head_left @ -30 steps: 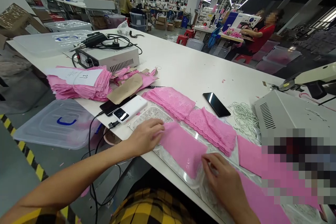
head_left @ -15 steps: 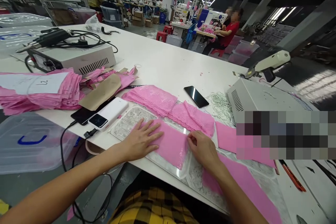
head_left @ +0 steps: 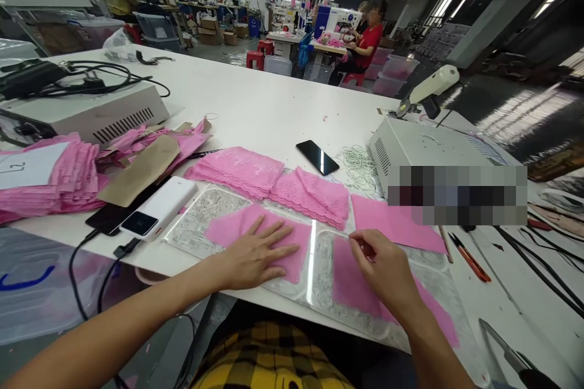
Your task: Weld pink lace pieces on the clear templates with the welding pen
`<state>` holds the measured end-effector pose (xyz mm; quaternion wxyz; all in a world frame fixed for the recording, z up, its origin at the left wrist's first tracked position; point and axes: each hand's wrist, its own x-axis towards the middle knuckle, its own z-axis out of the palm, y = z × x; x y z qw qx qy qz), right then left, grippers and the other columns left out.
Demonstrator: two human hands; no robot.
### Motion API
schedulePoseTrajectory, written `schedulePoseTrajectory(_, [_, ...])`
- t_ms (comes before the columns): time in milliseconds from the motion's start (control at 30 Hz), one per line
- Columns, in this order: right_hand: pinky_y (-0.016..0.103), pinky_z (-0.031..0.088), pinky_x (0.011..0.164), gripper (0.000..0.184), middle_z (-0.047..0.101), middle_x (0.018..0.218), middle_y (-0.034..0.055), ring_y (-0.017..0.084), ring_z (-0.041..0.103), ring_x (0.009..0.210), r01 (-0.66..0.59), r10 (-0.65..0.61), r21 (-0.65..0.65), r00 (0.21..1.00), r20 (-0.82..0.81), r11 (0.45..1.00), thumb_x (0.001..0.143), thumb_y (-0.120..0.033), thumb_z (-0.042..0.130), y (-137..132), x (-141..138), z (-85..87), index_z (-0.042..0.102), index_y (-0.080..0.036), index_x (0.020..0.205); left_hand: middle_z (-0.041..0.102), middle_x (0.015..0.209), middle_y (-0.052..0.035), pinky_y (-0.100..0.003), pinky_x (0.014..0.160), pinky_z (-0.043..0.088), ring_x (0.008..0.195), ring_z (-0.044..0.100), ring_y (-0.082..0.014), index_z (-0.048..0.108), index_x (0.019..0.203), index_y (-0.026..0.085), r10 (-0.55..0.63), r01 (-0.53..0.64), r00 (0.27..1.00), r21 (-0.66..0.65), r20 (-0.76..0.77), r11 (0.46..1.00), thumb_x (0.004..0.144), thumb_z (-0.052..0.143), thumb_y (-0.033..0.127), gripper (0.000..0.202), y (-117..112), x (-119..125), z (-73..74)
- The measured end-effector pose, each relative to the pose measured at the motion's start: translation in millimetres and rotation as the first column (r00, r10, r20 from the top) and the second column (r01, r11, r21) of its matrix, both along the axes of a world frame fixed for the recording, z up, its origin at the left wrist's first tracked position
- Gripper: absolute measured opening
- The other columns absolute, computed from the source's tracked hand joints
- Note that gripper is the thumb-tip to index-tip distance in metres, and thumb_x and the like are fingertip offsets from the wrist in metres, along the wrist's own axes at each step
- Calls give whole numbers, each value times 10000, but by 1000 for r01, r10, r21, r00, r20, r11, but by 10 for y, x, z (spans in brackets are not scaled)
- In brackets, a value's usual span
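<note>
My left hand point(head_left: 257, 253) lies flat with fingers spread on a pink lace piece point(head_left: 230, 226) that rests on a clear patterned plate point(head_left: 194, 225). My right hand point(head_left: 385, 268) is curled in a pinch over a second pink lace piece point(head_left: 349, 276) on the adjoining plate point(head_left: 424, 289); what its fingertips hold is too small to make out. Just behind the plates lie two stacks of pink lace point(head_left: 241, 169) point(head_left: 314, 191), and another flat pink piece point(head_left: 392, 222) sits to the right.
A black phone point(head_left: 317, 157), a white power bank point(head_left: 159, 206), a tall pink stack with a paper slip point(head_left: 45, 176) and two white control boxes point(head_left: 86, 112) point(head_left: 424, 152) sit on the white table point(head_left: 274, 103). Scissors point(head_left: 469, 255) lie at right. People sew in the background.
The view swung right. My left hand slid and flattened on the left lace piece. My right hand moved from the left piece's edge onto the right piece.
</note>
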<state>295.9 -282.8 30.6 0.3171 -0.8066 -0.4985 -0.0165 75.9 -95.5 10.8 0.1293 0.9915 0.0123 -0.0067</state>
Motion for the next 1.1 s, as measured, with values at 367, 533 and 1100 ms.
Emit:
schedulePoseTrajectory(367, [261, 512, 655, 160, 695, 850, 36, 141, 639, 687, 289, -341, 223, 908, 245, 931, 905, -278, 531, -1326, 228, -253, 669, -199, 920, 240, 1579, -67, -522, 1202, 24, 1477, 187, -269, 319, 1497, 285, -239, 235, 970, 78, 44, 969, 1017, 355, 473, 517, -276, 426, 152])
schedulePoseTrajectory(533, [282, 519, 641, 201, 696, 871, 61, 150, 627, 686, 422, -462, 211, 863, 206, 882, 922, -297, 503, -1565, 233, -358, 670, -185, 931, 293, 1565, -51, -524, 1199, -7, 1464, 226, -287, 355, 1480, 308, -363, 355, 928, 95, 81, 930, 1005, 401, 471, 505, -450, 788, 88])
schedulePoseTrajectory(1100, [274, 516, 725, 110, 696, 830, 37, 162, 654, 751, 454, -503, 350, 862, 59, 820, 892, -254, 580, -2000, 38, -546, 678, -204, 894, 326, 1541, -66, -461, 1223, 111, 1454, 265, -225, 429, 1444, 195, -586, 585, 810, 31, 6, 810, 1041, 326, 301, 430, -802, 1481, 299])
